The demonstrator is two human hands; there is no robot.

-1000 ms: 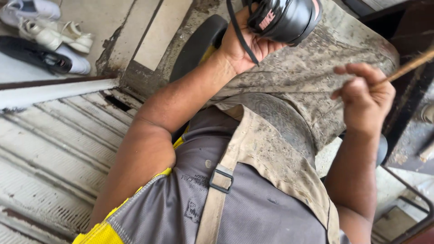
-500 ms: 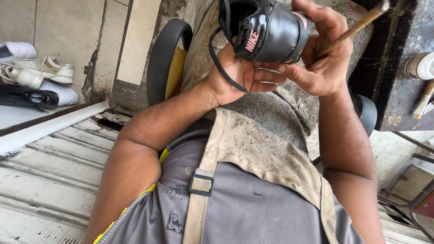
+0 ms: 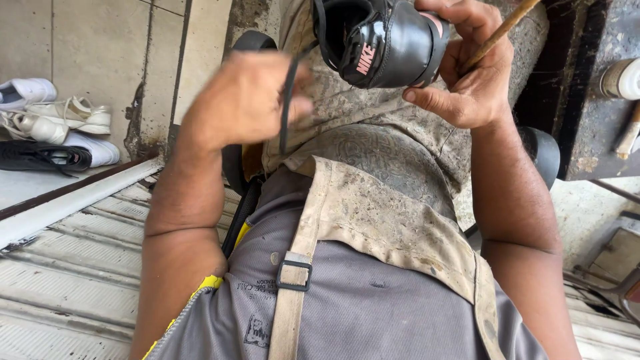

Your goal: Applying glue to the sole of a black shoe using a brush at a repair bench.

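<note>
Right grip: the right hand (image 3: pixel 467 80) wraps the heel end of a black shoe (image 3: pixel 383 43), thumb pressed along its side, fingers curled over the top; a thin wooden stick (image 3: pixel 497 33) is pinched between those same fingers and slants toward the upper right.
Left grip: the left hand (image 3: pixel 243 100) is blurred; its fingers look closed on a black lace (image 3: pixel 287 100) that runs up into the shoe's opening.
Shoe's place: held in the air above the lap, over a stained apron (image 3: pixel 380 193), mouth facing the person.
Progress: as a judgement, work on the shoe is midway; the lace hangs loose and untied, and the stick is not touching the shoe.
Edges: a dark metal bench (image 3: pixel 593 100) stands close at the right, with a white cylinder (image 3: pixel 620 77) on it; a black round seat edge (image 3: pixel 250 43) shows behind the left hand.
Open room: the corrugated metal floor (image 3: pixel 67 267) at the left is free; white and black shoes (image 3: pixel 53 130) lie well apart at the far left.
</note>
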